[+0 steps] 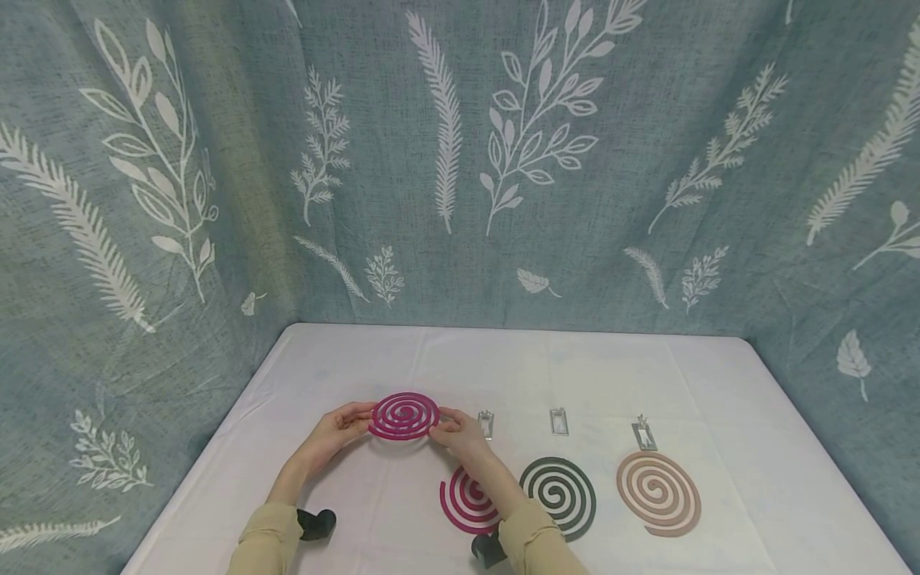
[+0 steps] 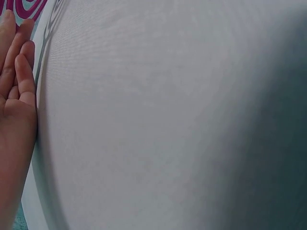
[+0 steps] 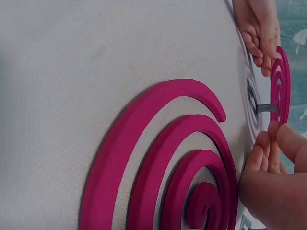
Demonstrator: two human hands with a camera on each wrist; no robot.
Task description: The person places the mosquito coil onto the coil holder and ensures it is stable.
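Note:
Both hands hold a magenta mosquito coil (image 1: 405, 414) nearly level above the table. The left hand (image 1: 334, 435) pinches its left edge between thumb and fingers. At the opposite edge the right hand (image 1: 463, 438) pinches the rim. In the right wrist view a grey metal coil stand (image 3: 267, 107) rises under the coil's middle; whether the coil is seated on it I cannot tell. A second magenta coil (image 3: 98, 201) lies flat on the table, partly behind the right forearm in the head view. In the left wrist view only a corner of the held coil shows beyond the left hand.
Right of the hands lie a dark green coil (image 1: 556, 495) and a tan coil (image 1: 654, 488). Behind the coils are three flat metal stands, the rightmost stand (image 1: 643, 435) close to the tan coil. A white cloth covers the table (image 1: 359, 359); a patterned blue-green curtain (image 1: 402, 160) surrounds it.

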